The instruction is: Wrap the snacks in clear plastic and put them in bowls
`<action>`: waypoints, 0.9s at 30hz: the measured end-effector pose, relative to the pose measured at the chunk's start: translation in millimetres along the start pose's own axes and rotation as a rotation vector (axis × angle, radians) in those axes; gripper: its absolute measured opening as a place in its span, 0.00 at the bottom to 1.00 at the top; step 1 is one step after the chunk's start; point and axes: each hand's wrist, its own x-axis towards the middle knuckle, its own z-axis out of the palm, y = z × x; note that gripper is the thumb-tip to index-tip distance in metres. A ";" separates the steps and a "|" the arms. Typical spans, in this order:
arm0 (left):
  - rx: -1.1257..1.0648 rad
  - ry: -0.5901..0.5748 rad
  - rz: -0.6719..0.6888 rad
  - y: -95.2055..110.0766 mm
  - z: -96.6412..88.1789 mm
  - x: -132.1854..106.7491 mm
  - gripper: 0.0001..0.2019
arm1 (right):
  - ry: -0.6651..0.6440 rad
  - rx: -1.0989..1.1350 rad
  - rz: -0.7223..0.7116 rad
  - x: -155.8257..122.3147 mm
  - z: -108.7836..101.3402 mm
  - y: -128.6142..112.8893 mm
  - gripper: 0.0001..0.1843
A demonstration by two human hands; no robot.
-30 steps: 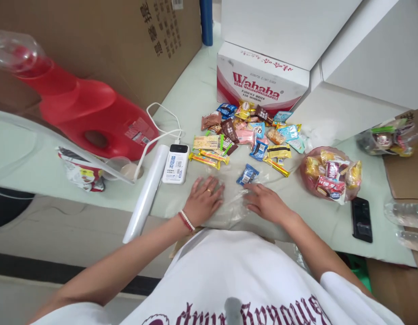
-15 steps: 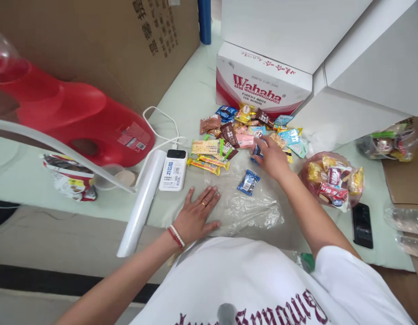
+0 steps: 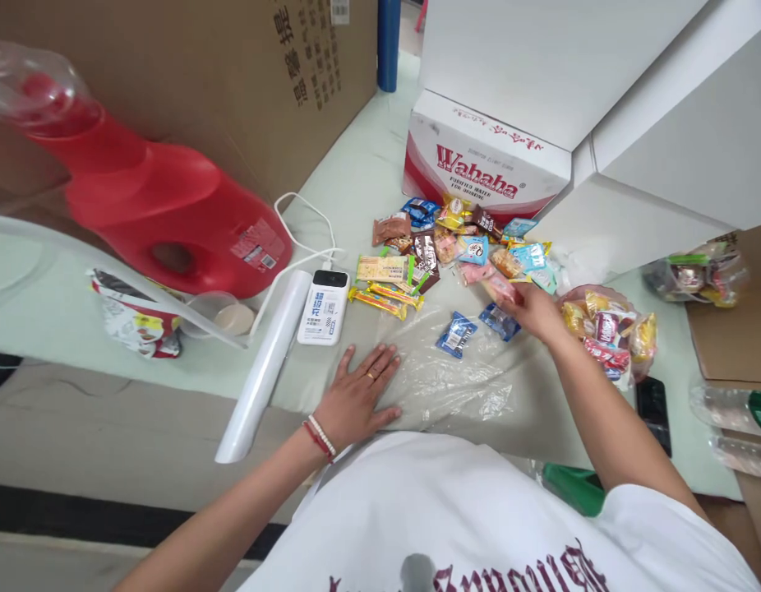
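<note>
My left hand lies flat with fingers spread on the left edge of a clear plastic sheet at the table's front. One blue snack packet rests on the sheet. My right hand is at the sheet's far right corner, fingers closed on a blue packet and a pink packet. Behind it spreads a pile of mixed snack packets.
A plastic-wrapped bundle of snacks sits right of my right hand, a black phone beyond it. A white power bank, a film roll and a red jug stand left. A Wahaha box backs the pile.
My right hand left the sheet, reached into the snack pile, and has come back toward the sheet's right corner with a blue and a pink packet. My left hand stayed flat.
</note>
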 end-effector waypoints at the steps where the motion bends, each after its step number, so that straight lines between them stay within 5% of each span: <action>1: -0.001 0.001 -0.001 0.1 -0.3 0.4 0.41 | 0.071 0.071 0.004 8.5 -2.8 -4.8 0.18; 5: 0.003 0.007 -0.011 1.3 -0.5 1.0 0.39 | 0.236 0.112 -0.010 67.3 5.5 -56.9 0.20; 9: 0.011 0.013 -0.016 2.2 0.5 0.6 0.38 | 0.123 -0.018 0.010 114.5 33.9 -108.7 0.28; 13: 0.013 0.022 -0.017 2.6 0.4 0.4 0.38 | 0.038 -0.108 0.023 118.3 41.8 -119.5 0.27; 17: 0.003 0.031 -0.022 3.1 -0.3 0.6 0.40 | 0.077 -0.144 -0.019 88.0 12.7 -97.0 0.22; 22: -0.029 0.019 -0.011 1.8 1.2 0.3 0.42 | 0.175 0.081 -0.088 7.2 -32.3 -65.7 0.25; 27: -0.016 0.007 -0.009 0.7 3.0 -0.1 0.45 | -0.247 0.310 -0.302 -71.8 -6.8 -76.2 0.20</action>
